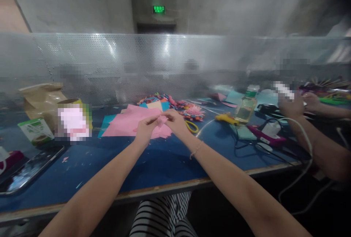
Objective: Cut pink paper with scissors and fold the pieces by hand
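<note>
Seen from the head view: pinching a small pink piece (162, 121) between the fingertips of left hand (144, 129) and right hand (175, 120), with both grips narrow and nearly meeting. Held just above the near right part of the pink sheets (124, 122). Cannot tell whether folded, twisted or only bent, with fingers covering most of it.

Judging from the layout, partway through, with this one piece in hand and by no means complete. Note pink sheets spread flat in a loose pile beneath and to the left, probably unworked, with blue sheets (105, 124) showing past the left edge. Note also, just behind the right hand on the blue table (170, 164), colourful paper bundles (193, 112), apparently already shaped. Impossible to count either the sheets or the bundles from here.
</note>
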`<act>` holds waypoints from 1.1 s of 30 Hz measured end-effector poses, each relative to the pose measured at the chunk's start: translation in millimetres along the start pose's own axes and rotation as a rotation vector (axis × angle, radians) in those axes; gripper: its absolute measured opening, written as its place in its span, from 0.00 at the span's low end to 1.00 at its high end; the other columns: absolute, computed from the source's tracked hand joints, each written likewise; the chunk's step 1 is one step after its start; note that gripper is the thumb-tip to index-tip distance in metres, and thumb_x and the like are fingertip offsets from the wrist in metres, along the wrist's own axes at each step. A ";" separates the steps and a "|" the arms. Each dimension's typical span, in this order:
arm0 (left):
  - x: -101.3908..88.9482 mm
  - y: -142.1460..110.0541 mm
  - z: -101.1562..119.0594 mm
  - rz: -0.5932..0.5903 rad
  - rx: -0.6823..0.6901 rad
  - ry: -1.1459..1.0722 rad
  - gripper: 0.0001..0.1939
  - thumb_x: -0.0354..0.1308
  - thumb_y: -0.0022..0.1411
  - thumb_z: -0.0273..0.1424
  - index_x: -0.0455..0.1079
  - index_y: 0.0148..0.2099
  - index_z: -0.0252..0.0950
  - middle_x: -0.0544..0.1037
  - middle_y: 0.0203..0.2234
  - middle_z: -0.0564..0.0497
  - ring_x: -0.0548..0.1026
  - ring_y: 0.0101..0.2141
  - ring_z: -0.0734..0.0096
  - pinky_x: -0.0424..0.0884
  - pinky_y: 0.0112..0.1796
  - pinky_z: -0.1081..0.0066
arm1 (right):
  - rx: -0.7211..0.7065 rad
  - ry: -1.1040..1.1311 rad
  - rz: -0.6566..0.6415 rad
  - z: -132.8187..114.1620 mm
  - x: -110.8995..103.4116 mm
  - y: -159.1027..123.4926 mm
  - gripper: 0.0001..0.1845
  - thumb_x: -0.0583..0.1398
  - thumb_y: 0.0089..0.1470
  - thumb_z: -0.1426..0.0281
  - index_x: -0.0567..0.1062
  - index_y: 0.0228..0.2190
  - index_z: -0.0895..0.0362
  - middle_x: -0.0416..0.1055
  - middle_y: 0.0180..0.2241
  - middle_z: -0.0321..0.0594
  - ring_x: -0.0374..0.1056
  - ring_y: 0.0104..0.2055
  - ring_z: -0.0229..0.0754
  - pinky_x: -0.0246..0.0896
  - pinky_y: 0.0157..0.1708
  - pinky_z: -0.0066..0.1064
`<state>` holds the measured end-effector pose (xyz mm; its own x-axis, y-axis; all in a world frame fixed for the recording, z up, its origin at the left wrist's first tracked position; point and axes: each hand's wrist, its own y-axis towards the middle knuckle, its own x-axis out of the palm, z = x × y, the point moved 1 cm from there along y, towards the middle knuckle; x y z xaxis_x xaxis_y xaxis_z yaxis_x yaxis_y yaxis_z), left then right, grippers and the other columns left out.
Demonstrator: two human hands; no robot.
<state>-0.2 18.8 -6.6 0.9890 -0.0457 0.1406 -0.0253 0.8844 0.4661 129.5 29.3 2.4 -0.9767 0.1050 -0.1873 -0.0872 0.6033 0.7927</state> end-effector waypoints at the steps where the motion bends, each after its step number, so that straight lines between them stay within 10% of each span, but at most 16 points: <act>1: -0.2 0.1 -0.3 0.003 0.001 -0.006 0.14 0.61 0.40 0.32 0.72 0.33 0.34 0.75 0.26 0.51 0.70 0.30 0.73 0.65 0.36 0.70 | 0.003 0.010 0.006 0.1 0.0 -0.1 0.08 0.56 0.39 0.76 0.72 0.27 0.57 0.63 0.30 0.38 0.62 0.34 0.36 0.58 0.35 0.30; 19: -6.9 -0.8 17.7 0.006 0.117 0.363 0.11 0.59 0.42 0.35 0.73 0.30 0.35 0.77 0.27 0.49 0.72 0.31 0.69 0.66 0.35 0.70 | 0.231 0.508 -0.098 6.8 1.1 0.1 0.13 0.63 0.34 0.72 0.70 0.28 0.56 0.67 0.30 0.35 0.63 0.34 0.34 0.59 0.36 0.29; 33: -2.9 -3.4 19.1 -0.025 0.144 0.335 0.10 0.58 0.43 0.34 0.73 0.30 0.34 0.76 0.25 0.49 0.72 0.29 0.69 0.66 0.34 0.70 | 0.165 0.346 -0.093 3.6 -3.1 2.0 0.09 0.60 0.36 0.75 0.70 0.26 0.57 0.67 0.28 0.35 0.64 0.32 0.35 0.59 0.35 0.30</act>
<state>-5.8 7.0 8.1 0.9818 0.1089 -0.1557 0.0033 0.8094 0.5872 133.0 33.0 2.4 -0.9769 -0.2120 -0.0254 -0.1736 0.7194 0.6726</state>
